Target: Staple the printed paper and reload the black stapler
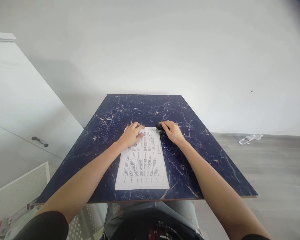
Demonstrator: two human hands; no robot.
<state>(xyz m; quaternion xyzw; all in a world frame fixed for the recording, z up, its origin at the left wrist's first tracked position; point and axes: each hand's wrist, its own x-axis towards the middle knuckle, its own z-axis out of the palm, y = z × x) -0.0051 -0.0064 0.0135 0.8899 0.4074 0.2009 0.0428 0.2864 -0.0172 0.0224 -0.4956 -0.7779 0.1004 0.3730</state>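
A printed sheet of paper [142,161] lies on a dark blue marbled table top [205,150]. My left hand [131,133] rests flat on the paper's far left corner, fingers stretched out. My right hand [173,131] is curled over a small black stapler [160,128] at the paper's far right corner; the stapler's jaw sits at the paper's edge and most of it is hidden under my fingers.
A white wall stands behind the table. A white cabinet with a dark handle [40,141] is at the left. A plastic bottle [250,138] lies on the grey floor at the right. A white perforated board [20,190] and packages sit low at the left.
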